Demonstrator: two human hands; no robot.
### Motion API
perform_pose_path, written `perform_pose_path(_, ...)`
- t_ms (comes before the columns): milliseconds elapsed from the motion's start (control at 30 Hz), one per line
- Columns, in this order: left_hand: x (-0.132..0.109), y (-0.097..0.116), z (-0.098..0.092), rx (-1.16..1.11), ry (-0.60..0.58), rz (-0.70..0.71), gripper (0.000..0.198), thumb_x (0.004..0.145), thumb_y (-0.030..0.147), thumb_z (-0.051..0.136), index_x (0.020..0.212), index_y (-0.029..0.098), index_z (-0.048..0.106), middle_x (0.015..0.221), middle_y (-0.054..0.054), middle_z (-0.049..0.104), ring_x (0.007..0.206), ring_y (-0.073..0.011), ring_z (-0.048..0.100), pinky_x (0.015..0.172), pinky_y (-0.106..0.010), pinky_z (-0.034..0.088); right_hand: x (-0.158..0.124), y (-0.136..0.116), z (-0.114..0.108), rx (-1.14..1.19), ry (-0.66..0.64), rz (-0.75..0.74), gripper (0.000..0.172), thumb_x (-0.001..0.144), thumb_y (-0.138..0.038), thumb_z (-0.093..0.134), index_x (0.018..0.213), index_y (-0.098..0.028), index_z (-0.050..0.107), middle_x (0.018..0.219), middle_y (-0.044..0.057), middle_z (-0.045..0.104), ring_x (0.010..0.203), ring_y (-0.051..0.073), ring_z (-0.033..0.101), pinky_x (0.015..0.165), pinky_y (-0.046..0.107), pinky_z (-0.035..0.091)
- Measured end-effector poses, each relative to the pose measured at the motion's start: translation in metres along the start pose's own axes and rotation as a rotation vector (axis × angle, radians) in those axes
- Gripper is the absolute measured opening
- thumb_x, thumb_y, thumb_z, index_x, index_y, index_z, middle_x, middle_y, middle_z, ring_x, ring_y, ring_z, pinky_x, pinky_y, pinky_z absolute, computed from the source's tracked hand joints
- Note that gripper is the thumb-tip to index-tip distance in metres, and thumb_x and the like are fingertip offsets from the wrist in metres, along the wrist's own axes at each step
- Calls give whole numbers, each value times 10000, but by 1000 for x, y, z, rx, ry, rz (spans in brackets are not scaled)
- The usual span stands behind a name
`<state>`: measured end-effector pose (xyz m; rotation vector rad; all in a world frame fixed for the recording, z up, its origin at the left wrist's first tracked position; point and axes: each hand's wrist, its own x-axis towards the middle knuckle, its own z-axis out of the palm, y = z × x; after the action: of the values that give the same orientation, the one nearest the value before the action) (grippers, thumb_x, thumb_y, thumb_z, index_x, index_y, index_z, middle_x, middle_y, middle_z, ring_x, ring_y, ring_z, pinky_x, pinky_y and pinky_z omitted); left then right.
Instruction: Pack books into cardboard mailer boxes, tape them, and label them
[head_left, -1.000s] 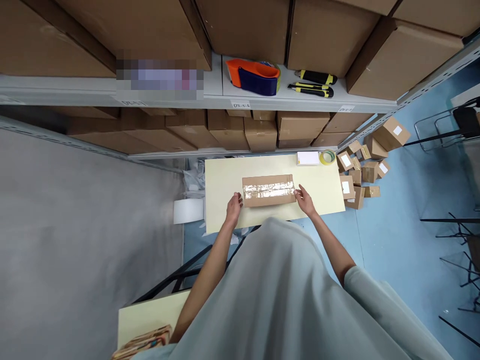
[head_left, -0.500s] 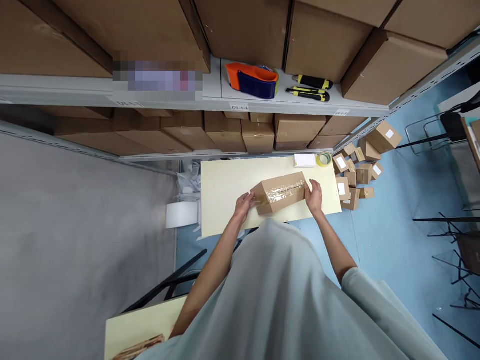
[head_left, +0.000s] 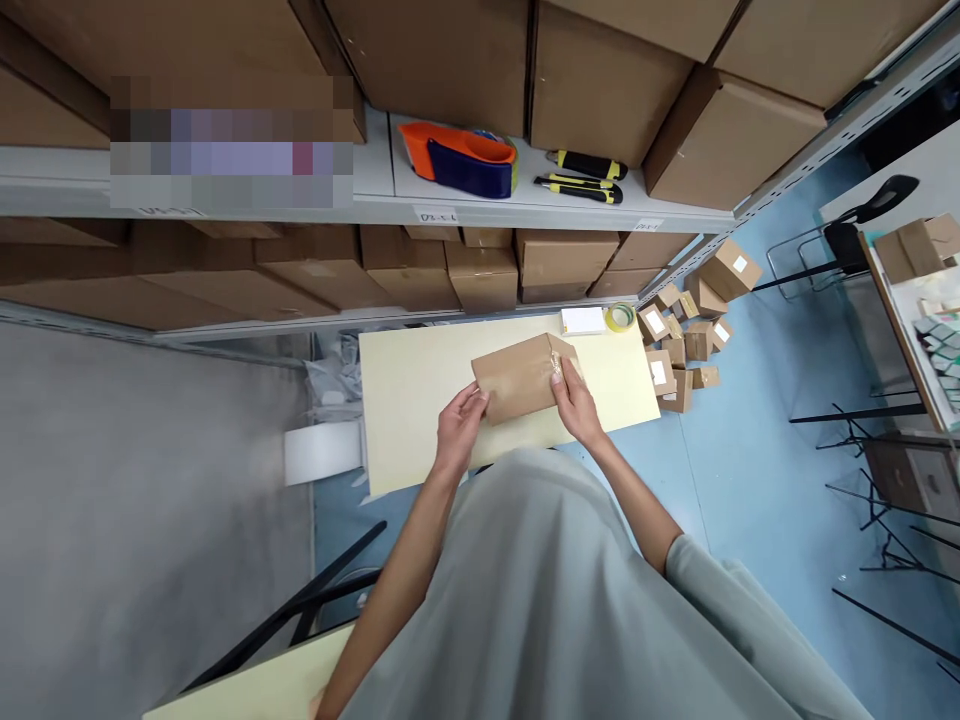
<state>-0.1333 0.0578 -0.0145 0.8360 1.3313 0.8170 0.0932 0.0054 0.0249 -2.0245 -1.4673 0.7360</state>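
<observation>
A brown cardboard box is held between both hands over the pale yellow tabletop. Its plain side faces me, and shiny clear tape shows at its right end. My left hand grips the lower left corner with thumb and fingers. At the right end, my right hand is closed on the taped edge. Beyond the box, near the table's back edge, lie a small white box and a roll of yellowish tape.
A shelf packed with cartons runs behind the table, bearing an orange and blue tape dispenser and box cutters. Small boxes are piled on the floor to the right. A white roll stands left of the table.
The box has been turned, so its taped face no longer faces me and a plain side does. My right hand has shifted onto its taped end. The view has swung to the right.
</observation>
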Motion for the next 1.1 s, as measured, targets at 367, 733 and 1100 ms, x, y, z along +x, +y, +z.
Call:
perform_pose_path(367,-4,9,-41,280,136,177,576,984,509,676,1432,149,707,1429,-173,737,1280,-323,724,1157,-502,569,-1,-9,41,75,-170,-46,707,1173,-560,172,1784,-205,185,1628,54,603,1427,261,660,1161,389,561)
perform_pose_path(733,-37,9,-16,1037,-201,613,683,1123,454,352,1740,164,334,1804,-133,313,1717,-325,145,1394,-592,114,-5,-41,39,-320,-281,-430,632,1173,-396,290,1746,-129,316,1811,93,293,1716,255,192,1414,498,199)
perform_pose_path(1100,-22,24,-13,1141,-180,635,666,1123,403,311,1723,118,358,1787,-155,339,1701,-331,222,1382,-609,159,5,-40,40,-431,-247,-406,635,1174,-369,289,1739,-81,304,1815,119,257,1714,256,198,1410,474,194)
